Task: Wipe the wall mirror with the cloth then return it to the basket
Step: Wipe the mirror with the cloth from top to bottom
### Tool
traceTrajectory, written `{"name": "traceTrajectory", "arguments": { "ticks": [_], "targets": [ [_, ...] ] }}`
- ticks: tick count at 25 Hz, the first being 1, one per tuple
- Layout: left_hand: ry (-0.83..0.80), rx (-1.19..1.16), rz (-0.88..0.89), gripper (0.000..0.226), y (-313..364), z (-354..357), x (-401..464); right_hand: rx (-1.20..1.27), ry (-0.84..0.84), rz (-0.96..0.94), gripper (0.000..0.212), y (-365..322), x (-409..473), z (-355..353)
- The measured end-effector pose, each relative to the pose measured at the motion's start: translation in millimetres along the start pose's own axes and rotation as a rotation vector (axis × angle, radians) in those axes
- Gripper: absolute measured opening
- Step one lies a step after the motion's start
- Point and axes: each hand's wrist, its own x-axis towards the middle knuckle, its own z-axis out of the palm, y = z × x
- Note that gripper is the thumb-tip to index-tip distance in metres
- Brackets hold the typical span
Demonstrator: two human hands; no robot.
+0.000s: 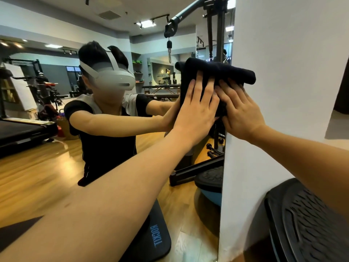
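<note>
A dark folded cloth lies flat against the wall mirror near the mirror's right edge, at about head height. My left hand presses on the cloth with straight, spread fingers. My right hand presses beside it, fingers straight, partly over the cloth's lower right. The cloth's top fold overlaps the white wall. The mirror shows a person in a headset with both arms stretched toward the cloth. No basket is in view.
A white wall adjoins the mirror on the right. A black round balance trainer leans low against that wall. A dark mat lies at the mirror's foot. Gym machines and a wooden floor appear as reflections.
</note>
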Motion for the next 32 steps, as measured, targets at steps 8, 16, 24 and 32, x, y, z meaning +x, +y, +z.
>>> {"name": "traceTrajectory", "arguments": {
  "ticks": [8, 16, 24, 32],
  "targets": [
    [-0.083, -0.033, 0.04, 0.061, 31.6, 23.8, -62.5, 0.066, -0.114, 0.043, 0.075, -44.9, -73.4, 19.8],
    [-0.133, -0.032, 0.091, 0.055, 24.3, 13.2, -71.0, 0.099, -0.249, 0.094, 0.082, -56.7, -76.2, 12.6],
    [-0.146, 0.0, 0.094, 0.053, 5.4, -2.7, -84.8, 0.126, -0.346, 0.091, 0.086, -78.0, -65.6, -0.2],
    [-0.192, 0.02, 0.107, 0.054, -32.9, -24.6, -111.9, 0.184, -0.384, 0.129, 0.095, -126.5, -46.9, -8.9]
  ]
}}
